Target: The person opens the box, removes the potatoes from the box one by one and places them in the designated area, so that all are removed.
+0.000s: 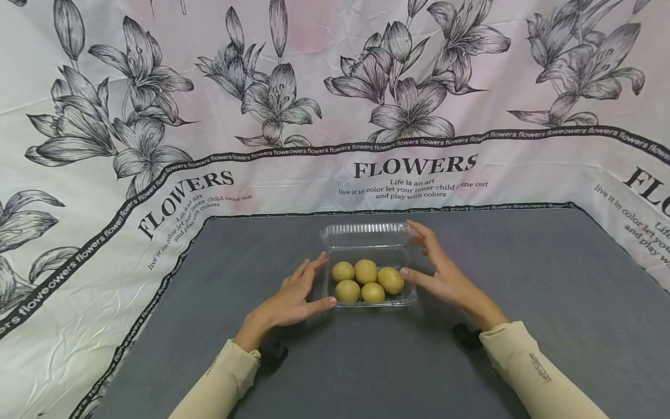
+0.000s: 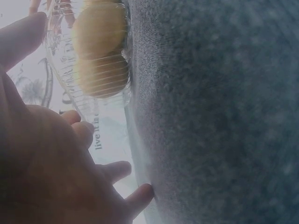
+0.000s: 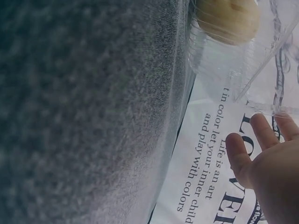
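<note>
At the left, a cream sleeve (image 1: pixel 222 372) is reaching in over the grey tabletop (image 1: pixel 366 366), a black device (image 1: pixel 273 356) showing just below the wrist. The left hand (image 1: pixel 293 297) is standing wide, gripping nothing, its thumb touching the near left corner of a clear plastic container (image 1: pixel 398 302). Sitting mid-table between both hands, the container is holding five round yellow fruits (image 1: pixel 366 272), three along the back and two in front. Its ribbed lid (image 1: pixel 366 235) is standing open at the far side. The right hand (image 1: pixel 447 278) is spreading its thumb wide from its fingers, the fingertips touching the lid's right end; whether the thumb is touching the rightmost fruit or only the container wall, I cannot tell. Farther right, the other cream sleeve (image 1: pixel 528 361) is resting low over the tabletop.
</note>
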Demonstrator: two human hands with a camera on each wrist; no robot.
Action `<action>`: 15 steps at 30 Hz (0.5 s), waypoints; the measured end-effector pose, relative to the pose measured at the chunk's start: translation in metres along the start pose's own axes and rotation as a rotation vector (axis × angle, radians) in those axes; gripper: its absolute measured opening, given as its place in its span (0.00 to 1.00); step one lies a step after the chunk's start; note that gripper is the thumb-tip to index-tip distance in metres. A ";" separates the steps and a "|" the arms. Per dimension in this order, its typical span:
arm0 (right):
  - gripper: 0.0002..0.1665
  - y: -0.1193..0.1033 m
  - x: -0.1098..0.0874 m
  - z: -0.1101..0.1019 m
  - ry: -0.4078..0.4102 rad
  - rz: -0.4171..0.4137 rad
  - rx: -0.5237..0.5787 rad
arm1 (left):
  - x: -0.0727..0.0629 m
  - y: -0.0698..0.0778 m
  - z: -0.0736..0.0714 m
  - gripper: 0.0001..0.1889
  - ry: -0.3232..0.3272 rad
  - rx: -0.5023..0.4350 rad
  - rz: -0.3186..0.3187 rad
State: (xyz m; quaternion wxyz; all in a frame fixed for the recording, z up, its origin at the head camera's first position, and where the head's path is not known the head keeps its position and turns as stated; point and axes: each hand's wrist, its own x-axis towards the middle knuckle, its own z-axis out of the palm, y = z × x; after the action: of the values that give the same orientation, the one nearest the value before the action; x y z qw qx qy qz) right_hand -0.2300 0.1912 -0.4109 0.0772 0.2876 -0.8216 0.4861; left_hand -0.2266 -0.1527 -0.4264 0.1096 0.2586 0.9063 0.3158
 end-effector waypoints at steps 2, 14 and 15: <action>0.54 0.000 0.001 0.000 0.001 0.000 0.016 | 0.000 0.000 0.000 0.48 0.003 0.000 0.007; 0.56 0.002 0.007 -0.002 0.005 0.012 0.082 | -0.001 0.001 -0.001 0.48 0.004 -0.014 0.016; 0.58 0.003 0.008 -0.002 0.008 0.012 0.085 | -0.001 0.001 -0.001 0.48 0.004 -0.015 0.016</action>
State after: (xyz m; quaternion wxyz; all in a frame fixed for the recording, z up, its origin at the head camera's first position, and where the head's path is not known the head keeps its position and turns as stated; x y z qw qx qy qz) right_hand -0.2386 0.1907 -0.4083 0.0654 0.2836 -0.8016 0.5222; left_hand -0.2257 -0.1532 -0.4252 0.1074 0.2644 0.9020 0.3240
